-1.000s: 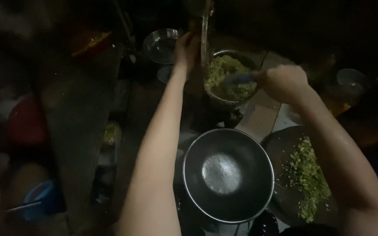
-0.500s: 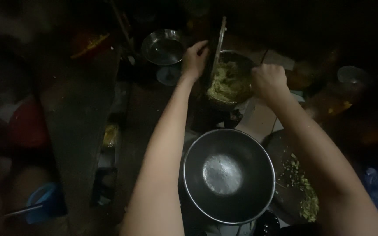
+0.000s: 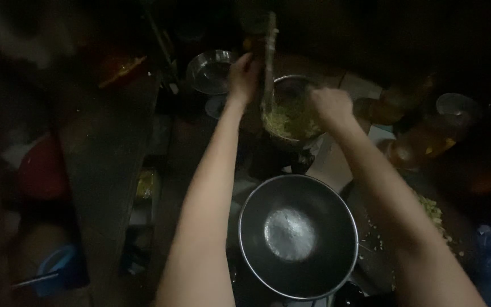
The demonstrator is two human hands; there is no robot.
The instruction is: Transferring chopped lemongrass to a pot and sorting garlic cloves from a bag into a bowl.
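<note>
Round dark grey metal wok (image 3: 296, 236) with pale silvery centre. Steel bowl (image 3: 291, 85) holding yellow-green chopped mix (image 3: 288, 120). Shiny silver empty bowl (image 3: 211, 71). Amber glass jars (image 3: 421, 142). Red round container (image 3: 41, 170). Blue plastic tub (image 3: 58, 267). Yellow-green scraps (image 3: 433, 213) on dark board.

Much of the frame is lost to darkness. The left hand (image 3: 244, 77) grips a long blurred thing (image 3: 268, 62) whose top fades into the black upper centre — what it is cannot be told. The right hand (image 3: 329, 106) covers part of the bowl of chopped greens (image 3: 287, 116), hiding whatever its fingers hold. Both forearms run off the bottom edge. The dark pan (image 3: 296, 236) is clipped there too, and the blue object (image 3: 52, 270) at lower left stays indistinct.
</note>
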